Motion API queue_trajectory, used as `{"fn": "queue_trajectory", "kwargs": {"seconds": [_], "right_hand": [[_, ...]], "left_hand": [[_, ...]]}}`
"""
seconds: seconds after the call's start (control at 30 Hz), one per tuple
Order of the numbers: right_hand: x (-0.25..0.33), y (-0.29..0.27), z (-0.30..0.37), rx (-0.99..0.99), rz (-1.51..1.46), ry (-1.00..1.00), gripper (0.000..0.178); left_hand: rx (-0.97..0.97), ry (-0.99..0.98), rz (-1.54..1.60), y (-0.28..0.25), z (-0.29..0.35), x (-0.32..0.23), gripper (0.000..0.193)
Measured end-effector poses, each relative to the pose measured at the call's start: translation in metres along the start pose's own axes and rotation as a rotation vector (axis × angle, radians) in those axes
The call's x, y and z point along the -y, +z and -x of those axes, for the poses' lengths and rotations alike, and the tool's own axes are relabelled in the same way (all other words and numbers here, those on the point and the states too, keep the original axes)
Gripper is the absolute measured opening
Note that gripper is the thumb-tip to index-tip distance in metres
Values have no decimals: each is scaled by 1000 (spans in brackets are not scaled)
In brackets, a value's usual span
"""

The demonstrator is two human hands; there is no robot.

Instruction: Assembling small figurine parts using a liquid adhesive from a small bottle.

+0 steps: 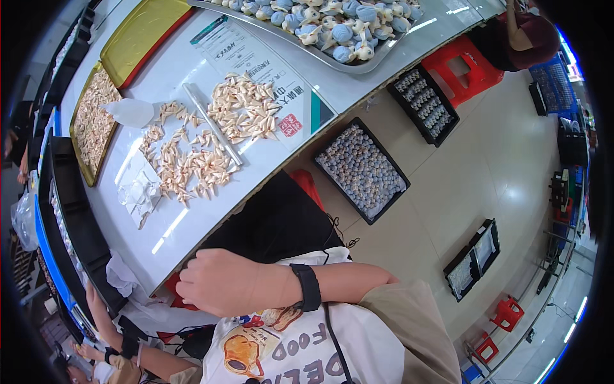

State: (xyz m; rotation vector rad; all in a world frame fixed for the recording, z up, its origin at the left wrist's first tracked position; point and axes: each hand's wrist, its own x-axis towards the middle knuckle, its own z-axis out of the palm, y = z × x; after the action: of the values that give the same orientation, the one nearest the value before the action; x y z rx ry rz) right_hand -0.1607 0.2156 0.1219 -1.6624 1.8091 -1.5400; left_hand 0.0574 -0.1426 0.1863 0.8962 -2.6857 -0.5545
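Note:
My right hand (214, 283), with a black watch on the wrist, is in front of my torso near the table's edge. Its fingers are curled in, and whatever they may hold is hidden. Far to the lower left my left hand (96, 299) reaches up beside a long black tray (86, 217); its fingers are too small and hidden to read. On the white table (256, 169) lie loose heaps of small cream pointed pieces (192, 169), with another heap (243, 107) beyond a thin pale stick (212, 125). Crumpled white tissue (141, 192) lies beside them.
A gold tray (96, 157) holds more small pieces; a gold lid-like tray (137, 41) lies behind. At the far edge, a steel tray (377, 65) carries blue-and-cream figures. Black trays (390, 214) and a red stool (470, 80) stand on the floor to the right. Other people are nearby.

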Motion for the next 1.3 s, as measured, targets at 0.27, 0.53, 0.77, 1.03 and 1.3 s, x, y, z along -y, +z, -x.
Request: {"fn": "queue_trajectory", "kwargs": {"seconds": [0.27, 0.53, 0.77, 1.03, 1.3], "right_hand": [[1, 17, 0, 179, 26, -18, 17], [-3, 17, -12, 282, 33, -12, 15], [-7, 20, -13, 297, 47, -28, 14], [-15, -11, -10, 252, -36, 39, 13], [-23, -85, -3, 46, -17, 269, 7]], "left_hand": [[179, -161, -123, -3, 6, 26, 52], [186, -271, 443, 1, 11, 22, 56], [218, -323, 178, 4, 6, 1, 56], [145, -402, 152, 12, 6, -21, 56], [237, -407, 186, 12, 3, -34, 55]]}}
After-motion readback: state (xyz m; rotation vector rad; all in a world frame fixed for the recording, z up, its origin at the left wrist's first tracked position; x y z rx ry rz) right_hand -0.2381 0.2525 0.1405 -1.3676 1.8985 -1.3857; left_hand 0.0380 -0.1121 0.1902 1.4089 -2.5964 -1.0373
